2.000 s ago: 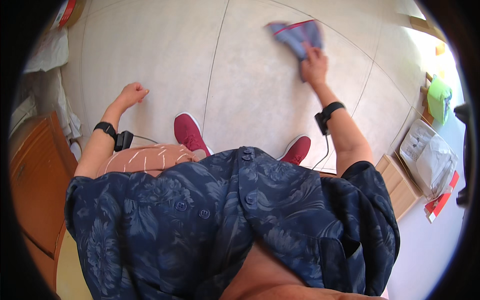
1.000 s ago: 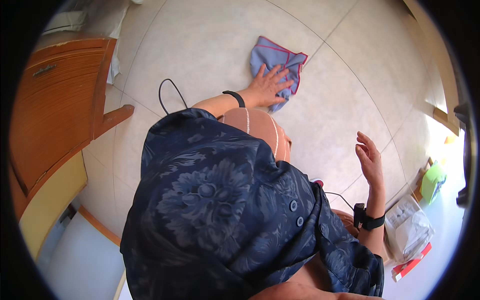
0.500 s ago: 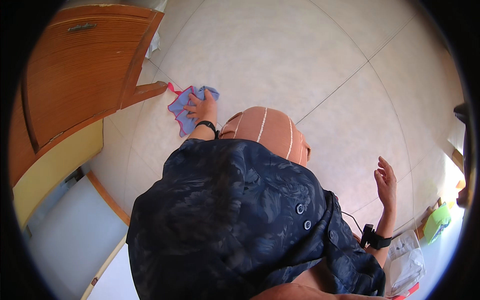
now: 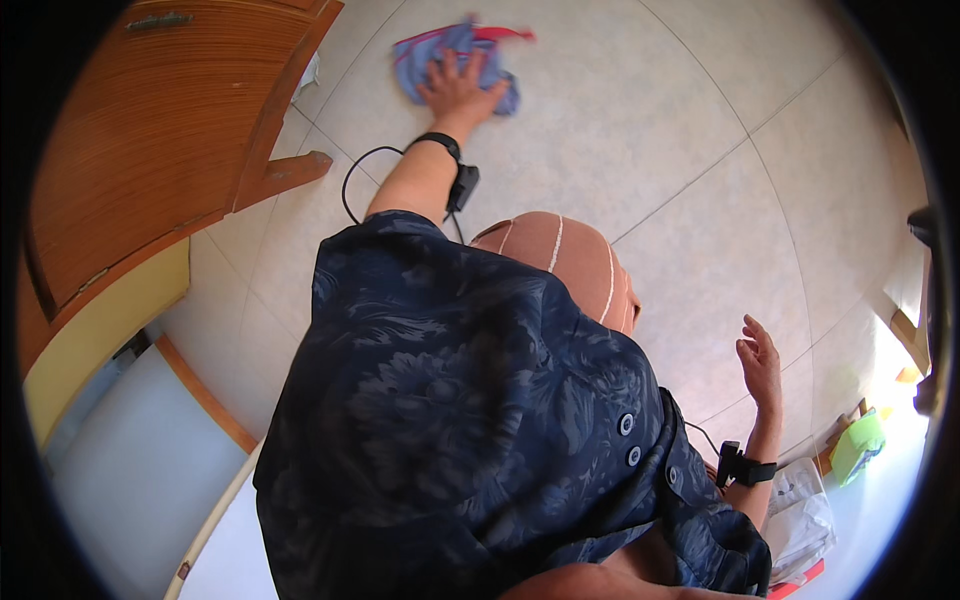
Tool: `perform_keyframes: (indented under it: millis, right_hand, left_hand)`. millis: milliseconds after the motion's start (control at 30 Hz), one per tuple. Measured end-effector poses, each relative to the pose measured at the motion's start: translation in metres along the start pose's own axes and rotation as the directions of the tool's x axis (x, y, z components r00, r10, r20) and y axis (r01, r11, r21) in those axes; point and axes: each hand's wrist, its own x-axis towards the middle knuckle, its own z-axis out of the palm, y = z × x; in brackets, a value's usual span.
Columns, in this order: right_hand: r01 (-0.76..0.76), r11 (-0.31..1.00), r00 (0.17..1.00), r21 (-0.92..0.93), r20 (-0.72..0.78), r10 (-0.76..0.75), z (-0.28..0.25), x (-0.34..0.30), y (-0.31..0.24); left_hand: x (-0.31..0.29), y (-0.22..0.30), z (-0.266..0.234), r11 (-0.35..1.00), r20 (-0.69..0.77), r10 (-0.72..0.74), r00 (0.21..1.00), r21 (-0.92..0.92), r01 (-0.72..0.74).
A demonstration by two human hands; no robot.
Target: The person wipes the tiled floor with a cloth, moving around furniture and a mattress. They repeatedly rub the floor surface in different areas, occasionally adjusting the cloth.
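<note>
My left hand (image 4: 460,92) is spread on a blue-grey cloth (image 4: 412,72) with red-pink edging, at the far side of the tiled floor. Its palm presses the cloth down, fingers apart and pointing away from me. The cloth is bunched under the hand and a little blurred, with a red strip trailing off to its right. Away to the right, my right hand (image 4: 761,362) hangs in the air with loosely bent fingers and nothing in it. Each wrist wears a black band with a small device.
A brown wooden cabinet (image 4: 170,120) stands at left, its foot (image 4: 290,172) jutting onto the tiles (image 4: 620,120). My knee in brown striped cloth (image 4: 555,255) is in the middle. At lower right are a plastic bag (image 4: 800,525) and a green item (image 4: 858,448).
My left hand has slid the cloth away from me and to the right, from beside the cabinet foot to the far floor. My right hand has barely moved.
</note>
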Motion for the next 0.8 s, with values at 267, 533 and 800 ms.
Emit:
perform_keyframes:
  millis: [267,533,800]
  right_hand:
    - [-0.081,0.996,0.997,-0.032,-0.001,0.081,-0.007,0.010,0.017]
    - [-0.102,0.995,0.993,-0.010,0.053,0.102,0.003,0.016,0.004]
    - [-0.133,0.991,0.987,-0.029,0.081,0.135,0.009,0.031,-0.002]
  left_hand:
    - [-0.082,-0.083,0.001,0.802,-0.015,-0.570,0.821,-0.227,0.552]
    - [-0.053,-0.011,0.001,0.961,-0.149,0.248,0.957,-0.087,-0.263]
    - [0.101,-0.126,-0.033,0.975,-0.022,-0.218,0.976,-0.059,0.216]
